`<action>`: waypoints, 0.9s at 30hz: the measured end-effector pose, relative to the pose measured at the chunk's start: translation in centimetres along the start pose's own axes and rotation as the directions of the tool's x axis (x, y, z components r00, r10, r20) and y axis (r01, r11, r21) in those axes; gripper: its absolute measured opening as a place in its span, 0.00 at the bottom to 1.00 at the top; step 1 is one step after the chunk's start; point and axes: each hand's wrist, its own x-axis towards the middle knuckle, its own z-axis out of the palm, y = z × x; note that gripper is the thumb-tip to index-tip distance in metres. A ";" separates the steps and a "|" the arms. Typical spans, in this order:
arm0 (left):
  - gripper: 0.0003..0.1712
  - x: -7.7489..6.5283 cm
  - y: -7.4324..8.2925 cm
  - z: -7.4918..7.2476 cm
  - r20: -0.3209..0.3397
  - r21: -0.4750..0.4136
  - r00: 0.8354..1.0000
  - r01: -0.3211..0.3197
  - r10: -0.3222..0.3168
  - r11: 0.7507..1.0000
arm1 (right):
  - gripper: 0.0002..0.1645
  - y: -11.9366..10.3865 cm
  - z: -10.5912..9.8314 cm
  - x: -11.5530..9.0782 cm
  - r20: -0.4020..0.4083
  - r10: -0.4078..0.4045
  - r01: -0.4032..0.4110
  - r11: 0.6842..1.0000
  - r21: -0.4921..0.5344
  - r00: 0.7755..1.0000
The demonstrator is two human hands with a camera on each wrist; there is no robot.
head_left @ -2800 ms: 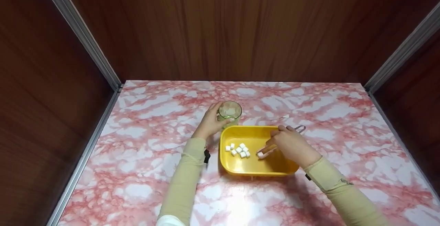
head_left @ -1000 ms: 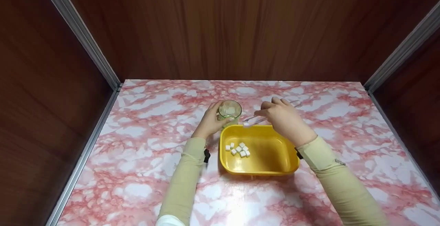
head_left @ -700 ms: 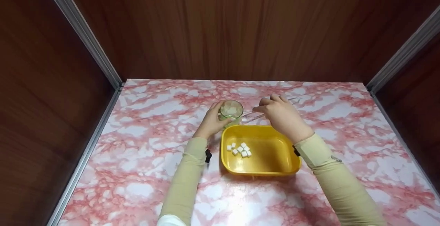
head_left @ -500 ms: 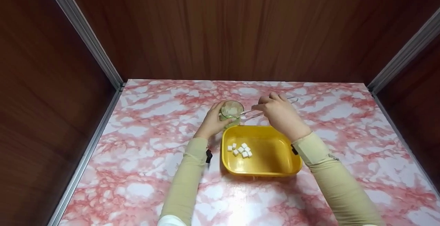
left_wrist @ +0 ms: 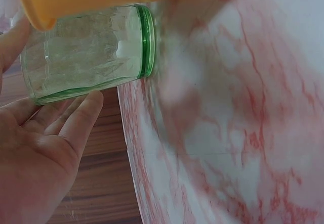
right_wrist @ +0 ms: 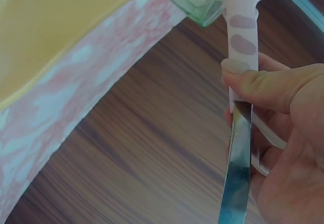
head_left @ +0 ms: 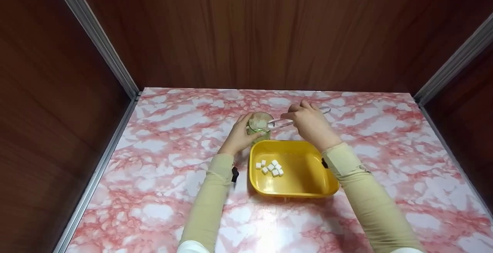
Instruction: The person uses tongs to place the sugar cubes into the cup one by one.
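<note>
My left hand [head_left: 237, 137] grips a green-tinted drinking glass [head_left: 260, 121] that stands upright behind the yellow tub. In the left wrist view, fingers and thumb lie on opposite sides of this glass [left_wrist: 83, 52], and something small and white [left_wrist: 122, 49] shows near its base. My right hand [head_left: 311, 124] holds metal tongs [head_left: 284, 123] with pale pink, spotted tips [right_wrist: 242, 32], squeezed between thumb and fingers. A white cube [head_left: 271, 125] sits between the tong tips at the glass's right rim. Several white cubes [head_left: 275, 172] lie in the left half of the yellow tub [head_left: 294, 196].
A red-and-white marbled tabletop [head_left: 161, 210] carries everything. Dark wood-grain panels [head_left: 269, 33] stand at the back and sides, with grey metal strips [head_left: 94, 35] at the corners. The tub's far rim is close to the glass.
My right hand has lifted a cube out of the tub with the tongs and moved it left, up to the glass's rim. The left hand has kept its hold on the glass.
</note>
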 end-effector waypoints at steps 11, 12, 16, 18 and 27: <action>0.45 0.1 0.0 0.0 -0.011 0.011 1.000 -0.015 0.015 1.000 | 0.24 -0.4 0.4 0.8 0.020 0.024 -0.024 1.000 -0.011 1.000; 0.45 0.1 0.0 0.0 -0.011 0.011 1.000 -0.015 0.015 1.000 | 0.25 -0.4 0.5 0.8 0.021 0.026 -0.026 1.000 -0.012 0.999; 0.45 0.1 0.0 0.1 -0.012 0.010 1.000 -0.016 0.016 1.000 | 0.25 -0.4 0.6 0.9 0.028 0.032 -0.032 0.999 -0.017 0.999; 0.45 0.1 -0.1 0.1 -0.011 0.008 1.000 -0.019 0.019 1.000 | 0.25 -0.4 0.7 0.9 0.031 0.035 -0.034 0.999 -0.020 0.999; 0.45 0.2 -0.2 0.1 -0.009 -0.019 1.000 -0.016 0.016 1.000 | 0.24 -0.2 1.0 0.8 0.013 0.028 -0.028 1.000 0.004 1.000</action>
